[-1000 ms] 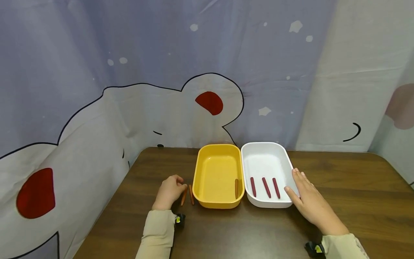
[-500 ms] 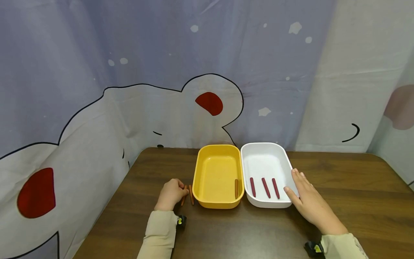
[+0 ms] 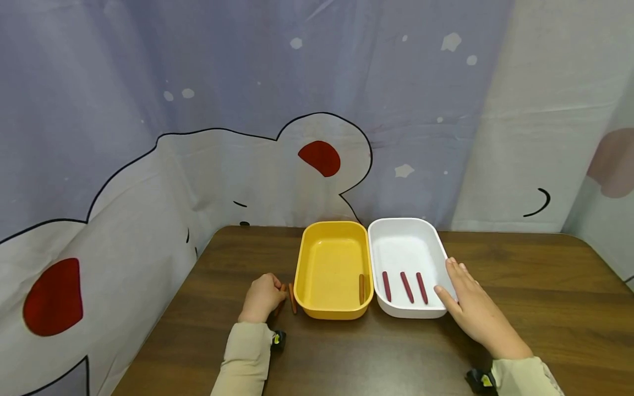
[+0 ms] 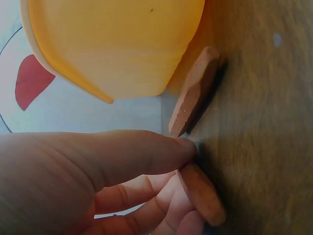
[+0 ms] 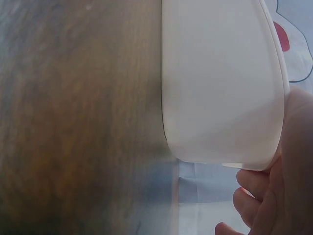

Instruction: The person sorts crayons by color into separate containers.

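My left hand [image 3: 262, 298] is at the table left of the yellow tray [image 3: 333, 314]. Between its thumb and fingers it pinches an orange-brown crayon [image 4: 203, 196], partly hidden by the thumb. A second orange-brown crayon [image 4: 193, 93] lies on the wood beside the tray's wall. Inside the yellow tray, one more brownish crayon [image 3: 361, 289] lies along the right side. The white tray [image 3: 411, 313] stands against it and holds three dark red crayons [image 3: 407, 287]. My right hand [image 3: 479, 313], fingers straight, rests on the white tray's right rim.
Both trays stand on a brown wooden table [image 3: 366, 357]. Behind and to the left hangs a printed curtain [image 3: 238, 170] that meets the table's back edge. Each wrist wears a small black device, such as the left wrist device [image 3: 279, 341].
My left hand has moved slightly right and closed its fingertips on the nearer orange-brown crayon. The right hand and both trays have stayed in place.
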{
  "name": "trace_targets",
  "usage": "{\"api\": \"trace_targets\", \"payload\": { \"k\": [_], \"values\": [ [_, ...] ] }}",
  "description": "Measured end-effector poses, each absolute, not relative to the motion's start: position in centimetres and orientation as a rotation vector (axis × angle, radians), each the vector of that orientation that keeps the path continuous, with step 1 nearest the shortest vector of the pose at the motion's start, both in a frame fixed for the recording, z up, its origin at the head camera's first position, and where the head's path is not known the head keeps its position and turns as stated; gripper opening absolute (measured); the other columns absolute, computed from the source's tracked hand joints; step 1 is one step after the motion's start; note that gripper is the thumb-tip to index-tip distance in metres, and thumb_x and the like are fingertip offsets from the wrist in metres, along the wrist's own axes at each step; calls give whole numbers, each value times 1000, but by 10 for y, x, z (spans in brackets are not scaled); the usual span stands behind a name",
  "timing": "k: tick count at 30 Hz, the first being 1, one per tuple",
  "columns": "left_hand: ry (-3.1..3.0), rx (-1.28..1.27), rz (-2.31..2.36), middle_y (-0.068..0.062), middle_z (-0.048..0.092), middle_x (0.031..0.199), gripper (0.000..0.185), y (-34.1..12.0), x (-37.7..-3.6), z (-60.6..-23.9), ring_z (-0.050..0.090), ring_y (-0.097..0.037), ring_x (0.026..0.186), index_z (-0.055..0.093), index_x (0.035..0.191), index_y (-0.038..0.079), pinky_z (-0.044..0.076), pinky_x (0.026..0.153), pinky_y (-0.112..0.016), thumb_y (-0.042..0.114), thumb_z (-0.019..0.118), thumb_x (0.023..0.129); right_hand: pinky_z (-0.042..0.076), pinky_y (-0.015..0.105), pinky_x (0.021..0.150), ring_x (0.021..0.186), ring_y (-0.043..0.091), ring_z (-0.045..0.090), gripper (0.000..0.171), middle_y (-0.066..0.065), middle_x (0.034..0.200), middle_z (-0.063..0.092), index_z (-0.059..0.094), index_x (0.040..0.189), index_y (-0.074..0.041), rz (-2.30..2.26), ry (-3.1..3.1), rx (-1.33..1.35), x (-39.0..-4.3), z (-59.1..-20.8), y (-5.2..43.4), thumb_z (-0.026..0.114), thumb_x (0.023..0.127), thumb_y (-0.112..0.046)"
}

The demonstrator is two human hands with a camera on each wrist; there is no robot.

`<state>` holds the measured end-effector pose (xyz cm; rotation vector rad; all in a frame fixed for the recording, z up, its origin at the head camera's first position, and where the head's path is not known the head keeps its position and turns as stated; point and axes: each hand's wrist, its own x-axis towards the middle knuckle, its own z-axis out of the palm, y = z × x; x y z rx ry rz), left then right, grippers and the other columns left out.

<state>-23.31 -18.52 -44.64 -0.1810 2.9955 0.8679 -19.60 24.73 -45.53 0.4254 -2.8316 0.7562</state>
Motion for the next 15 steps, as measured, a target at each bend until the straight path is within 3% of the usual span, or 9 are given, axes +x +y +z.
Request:
{"api": "trace_targets", "payload": {
  "k": [9,15],
  "values": [
    [3004,-179,889,-6,62,78,9,-185,-232,-444,56,-20,65,62,83,3,48,58,-33,7,69,87,21,66,116,147,53,21,74,32,160,23,20,157,9,749,-2824,429,-196,-458,248,48,108,-38],
    [2966,-212,980,-9,65,79,6,-189,-231,-442,56,-20,57,63,89,1,47,54,-31,6,64,87,21,68,115,147,53,21,74,32,160,23,21,157,9,761,-2824,428,-196,-457,248,48,108,-38]
  ]
}}
